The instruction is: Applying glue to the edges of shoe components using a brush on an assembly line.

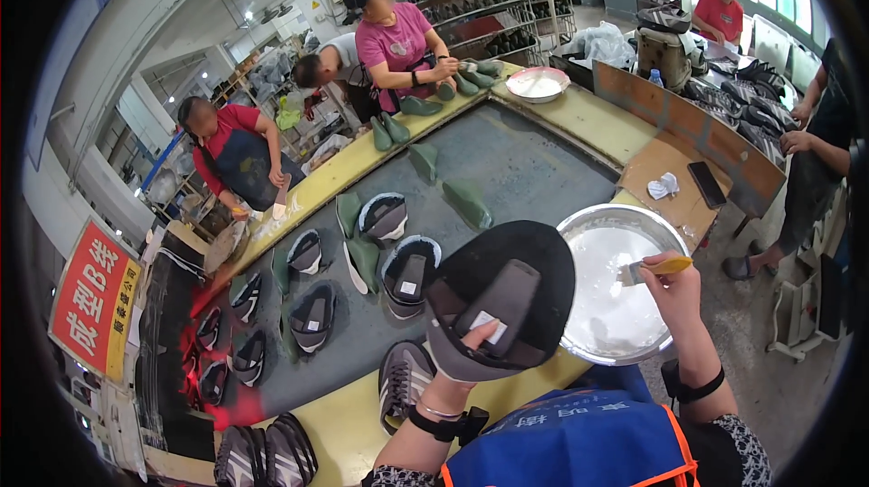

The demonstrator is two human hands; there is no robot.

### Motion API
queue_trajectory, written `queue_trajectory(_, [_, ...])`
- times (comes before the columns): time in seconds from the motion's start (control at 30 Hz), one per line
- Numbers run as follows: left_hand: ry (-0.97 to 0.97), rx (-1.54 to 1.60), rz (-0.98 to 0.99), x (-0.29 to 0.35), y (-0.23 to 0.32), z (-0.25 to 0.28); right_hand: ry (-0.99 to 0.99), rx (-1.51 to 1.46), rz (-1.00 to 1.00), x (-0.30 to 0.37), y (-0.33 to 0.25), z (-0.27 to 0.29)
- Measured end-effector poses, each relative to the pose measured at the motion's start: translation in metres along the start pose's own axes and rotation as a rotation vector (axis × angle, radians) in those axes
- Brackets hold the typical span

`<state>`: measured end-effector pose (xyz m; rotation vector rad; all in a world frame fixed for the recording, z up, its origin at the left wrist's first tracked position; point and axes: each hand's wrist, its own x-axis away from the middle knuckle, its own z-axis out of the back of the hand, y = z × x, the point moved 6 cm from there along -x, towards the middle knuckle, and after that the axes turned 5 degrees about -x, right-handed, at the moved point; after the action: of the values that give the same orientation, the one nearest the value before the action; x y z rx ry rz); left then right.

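Note:
My left hand [459,360] grips a dark grey shoe upper [534,256] by its edge, its hollow inside turned upward and a white label showing by my thumb. In my right hand [672,295] is a flat brush [672,265] with a yellow handle. The bristles are over the white liquid [605,301] in a round metal basin [681,232]; whether they touch it I cannot tell. Just left of my left hand stands a grey striped shoe upper [400,387] on the yellow ledge. Several more uppers [409,277] lie on the dark belt beyond.
Green shoe lasts [467,205] sit on the belt and far ledge. A phone [706,184] and crumpled white tissue [663,186] rest on cardboard behind the basin. Co-workers stand across the belt, one holding a brush [281,202]; another bowl of white liquid [538,84] is at the back.

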<state>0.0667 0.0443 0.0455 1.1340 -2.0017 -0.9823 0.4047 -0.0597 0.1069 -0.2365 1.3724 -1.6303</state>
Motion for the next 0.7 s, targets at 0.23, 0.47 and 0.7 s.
queue_trajectory(0.23, [0.118,-0.094,0.119,0.011,0.000,-0.014,-0.016,-0.044,-0.056,0.007,0.010,0.008])
queue_trajectory(0.47, [0.046,0.116,0.269,0.007,-0.017,0.001,-0.120,0.117,-0.002,-0.003,0.012,-0.016])
queue_trajectory(0.7, [0.102,0.053,0.340,0.000,-0.023,0.009,-0.025,0.024,0.086,0.000,0.015,0.004])
